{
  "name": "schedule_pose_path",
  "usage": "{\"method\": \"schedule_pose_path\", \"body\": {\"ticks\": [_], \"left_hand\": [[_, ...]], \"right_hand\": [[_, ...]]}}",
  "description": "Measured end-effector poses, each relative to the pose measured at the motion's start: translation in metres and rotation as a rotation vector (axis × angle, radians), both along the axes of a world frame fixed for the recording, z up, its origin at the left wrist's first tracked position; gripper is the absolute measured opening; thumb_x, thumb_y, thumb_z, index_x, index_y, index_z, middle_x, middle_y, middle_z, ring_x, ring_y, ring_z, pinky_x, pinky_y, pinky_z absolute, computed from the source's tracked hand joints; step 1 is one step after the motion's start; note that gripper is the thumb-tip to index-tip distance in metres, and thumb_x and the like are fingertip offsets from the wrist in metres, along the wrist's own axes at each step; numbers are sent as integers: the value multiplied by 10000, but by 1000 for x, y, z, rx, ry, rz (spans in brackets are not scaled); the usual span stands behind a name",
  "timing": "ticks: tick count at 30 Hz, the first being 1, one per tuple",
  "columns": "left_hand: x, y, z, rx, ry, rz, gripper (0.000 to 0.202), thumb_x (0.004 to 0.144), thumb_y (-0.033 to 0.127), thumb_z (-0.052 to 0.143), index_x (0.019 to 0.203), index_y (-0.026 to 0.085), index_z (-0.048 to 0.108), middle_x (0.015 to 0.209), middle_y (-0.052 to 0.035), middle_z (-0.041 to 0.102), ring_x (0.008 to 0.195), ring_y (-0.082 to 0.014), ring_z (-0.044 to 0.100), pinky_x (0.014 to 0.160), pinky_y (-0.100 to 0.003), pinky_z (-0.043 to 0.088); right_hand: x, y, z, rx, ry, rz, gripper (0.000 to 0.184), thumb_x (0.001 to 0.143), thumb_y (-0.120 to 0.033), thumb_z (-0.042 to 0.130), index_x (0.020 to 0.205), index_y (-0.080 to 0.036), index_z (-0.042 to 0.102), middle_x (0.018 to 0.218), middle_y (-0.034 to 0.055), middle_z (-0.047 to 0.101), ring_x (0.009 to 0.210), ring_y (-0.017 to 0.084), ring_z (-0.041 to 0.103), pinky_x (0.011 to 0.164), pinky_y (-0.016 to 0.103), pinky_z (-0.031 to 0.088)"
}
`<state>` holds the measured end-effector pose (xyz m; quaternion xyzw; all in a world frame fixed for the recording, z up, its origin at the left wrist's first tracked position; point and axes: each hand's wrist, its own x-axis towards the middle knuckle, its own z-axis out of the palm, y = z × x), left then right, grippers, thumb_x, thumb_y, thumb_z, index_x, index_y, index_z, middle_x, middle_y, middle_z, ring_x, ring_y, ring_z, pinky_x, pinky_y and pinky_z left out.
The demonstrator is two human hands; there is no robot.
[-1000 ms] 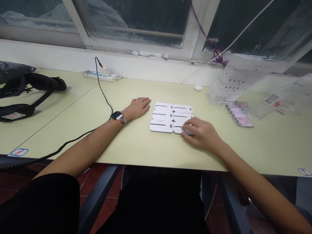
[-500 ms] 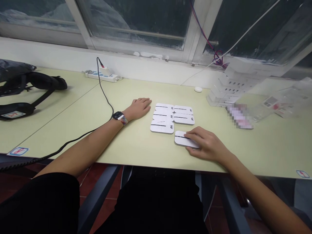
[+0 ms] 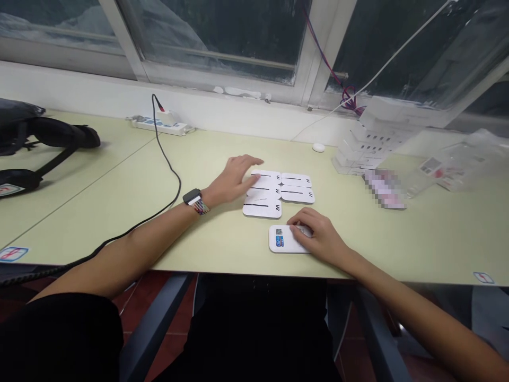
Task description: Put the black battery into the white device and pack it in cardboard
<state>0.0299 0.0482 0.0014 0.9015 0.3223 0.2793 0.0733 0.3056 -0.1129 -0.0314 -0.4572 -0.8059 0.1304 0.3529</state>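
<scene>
A flat white device with rounded corners (image 3: 283,246) lies near the table's front edge, its side with a printed code and a blue sticker facing up. My right hand (image 3: 320,236) grips its right end, thumb and fingers covering that part. Beyond it, several similar white devices (image 3: 261,208) sit side by side in two columns, each showing a black stripe and a W mark. My left hand (image 3: 231,181), with a watch (image 3: 193,197) at the wrist, is over the left column's upper devices. Its fingers are spread and it holds nothing; whether it touches them I cannot tell.
A black cable (image 3: 167,164) runs from a power strip (image 3: 159,126) past my left forearm. Black strapped gear (image 3: 63,133) lies at the left. Stacked white boxes (image 3: 363,146), a clear plastic bag (image 3: 465,159) and a small white disc (image 3: 318,147) stand toward the back right.
The device in my right hand has been turned from its striped side to its labelled side and moved slightly left. My left hand has lifted and shifted right, over the other devices.
</scene>
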Motion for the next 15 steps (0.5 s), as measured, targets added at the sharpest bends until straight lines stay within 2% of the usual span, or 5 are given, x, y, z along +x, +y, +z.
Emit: {"method": "schedule_pose_path", "body": {"ticks": [3,5,8,11,15], "left_hand": [[21,-37,5,4,-2,-279,579,1093,643,453,1523,262,528,1482,-106,656,1370,-338,579,1238,-524,367],[36,-60,0,-7,17,-386,719,1007,712,604,1567,273,498,1429,-127,681,1326,-375,589,1198,-560,398],[53,-84,-12,-14,34,-425,934,886,762,744,1627,289,427,1406,-162,687,1304,-414,592,1169,-615,414],[59,-92,-21,16,75,-446,853,890,656,778,1587,284,455,1377,-158,712,1286,-417,603,1193,-639,378],[57,-91,-23,48,74,-490,695,881,499,765,1489,246,542,1278,-148,742,1220,-381,636,1211,-606,370]], "right_hand": [[8,-1,8,68,53,22,132,1054,-215,605,1001,-268,713,983,60,745,937,251,728,813,427,619],[22,-5,14,109,58,50,156,1055,-187,588,1013,-272,711,980,59,742,923,249,731,804,429,621],[42,-17,20,143,-39,137,202,1020,-156,620,1115,-297,729,1051,70,748,989,268,739,827,450,645],[51,-27,18,149,-178,234,288,1001,-144,646,1222,-308,731,1151,93,756,1082,287,738,870,478,666],[48,-32,11,226,-269,264,300,1022,-133,652,1277,-275,720,1190,114,772,1098,284,755,902,484,681]]}}
